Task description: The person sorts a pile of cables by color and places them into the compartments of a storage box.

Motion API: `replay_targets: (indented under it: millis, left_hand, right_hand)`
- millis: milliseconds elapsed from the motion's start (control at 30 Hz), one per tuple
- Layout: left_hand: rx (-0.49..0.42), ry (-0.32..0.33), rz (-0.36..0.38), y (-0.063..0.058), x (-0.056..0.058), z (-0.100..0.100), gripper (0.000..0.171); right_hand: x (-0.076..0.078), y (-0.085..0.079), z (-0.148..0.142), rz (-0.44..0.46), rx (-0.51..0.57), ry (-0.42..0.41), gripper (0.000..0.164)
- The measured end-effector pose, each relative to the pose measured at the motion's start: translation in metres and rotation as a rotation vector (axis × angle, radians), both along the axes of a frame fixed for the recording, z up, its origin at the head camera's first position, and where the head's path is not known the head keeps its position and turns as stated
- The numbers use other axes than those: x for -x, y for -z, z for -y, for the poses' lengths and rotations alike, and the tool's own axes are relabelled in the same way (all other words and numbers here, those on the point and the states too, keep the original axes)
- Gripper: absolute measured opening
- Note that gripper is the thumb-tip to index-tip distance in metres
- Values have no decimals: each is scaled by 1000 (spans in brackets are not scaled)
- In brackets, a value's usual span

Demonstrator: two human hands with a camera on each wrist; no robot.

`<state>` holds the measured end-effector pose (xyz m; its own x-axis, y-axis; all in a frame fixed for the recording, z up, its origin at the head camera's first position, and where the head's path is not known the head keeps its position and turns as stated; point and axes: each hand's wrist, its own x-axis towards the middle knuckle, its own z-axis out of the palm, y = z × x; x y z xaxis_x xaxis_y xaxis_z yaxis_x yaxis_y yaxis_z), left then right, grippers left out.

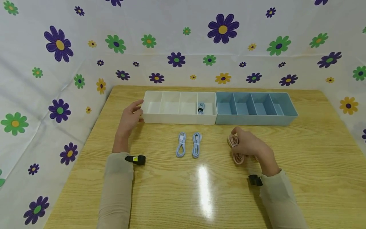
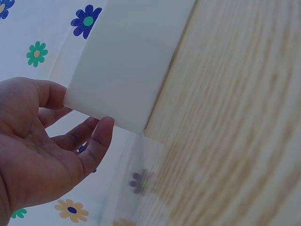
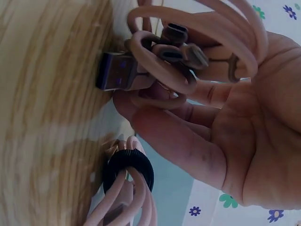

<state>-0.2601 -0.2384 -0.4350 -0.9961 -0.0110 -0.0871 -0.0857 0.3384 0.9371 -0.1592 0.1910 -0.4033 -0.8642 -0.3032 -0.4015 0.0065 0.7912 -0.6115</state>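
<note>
My left hand (image 1: 130, 116) is at the left end of the white divided box (image 1: 180, 119), its fingertips touching the end edge in the left wrist view. My right hand (image 1: 253, 143) holds a coiled pinkish-tan USB cable (image 1: 237, 157) just in front of the blue divided box (image 1: 257, 120). Its metal plug (image 3: 117, 71) and other connectors show in the right wrist view. Beside that hand lies another pinkish cable with a black band (image 3: 129, 165), mostly hidden from the head view.
Two coiled light-blue cables, a left one (image 1: 180, 144) and a right one (image 1: 196, 145), lie before the white box. Another banded light-blue cable (image 1: 201, 108) sits in the white box's rightmost compartment. A flowered cloth (image 1: 194, 41) hangs behind the wooden table (image 1: 166, 190).
</note>
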Motion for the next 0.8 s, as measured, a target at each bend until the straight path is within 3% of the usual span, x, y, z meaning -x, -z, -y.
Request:
replay_targets:
  millis: [400,600,800]
  left_hand:
    - [7,-7,5,-2,-2,-2,48]
    - [5,-3,10,-3,-3,-2,49]
    - [3,-6,12,-2,-1,-1,48]
  right_hand:
    - [-2,-4,4,-28,-113,10,76]
    - [-3,-7,5,-98,-178,13,74]
    - [-8,-10,18,-234,-193,33,66]
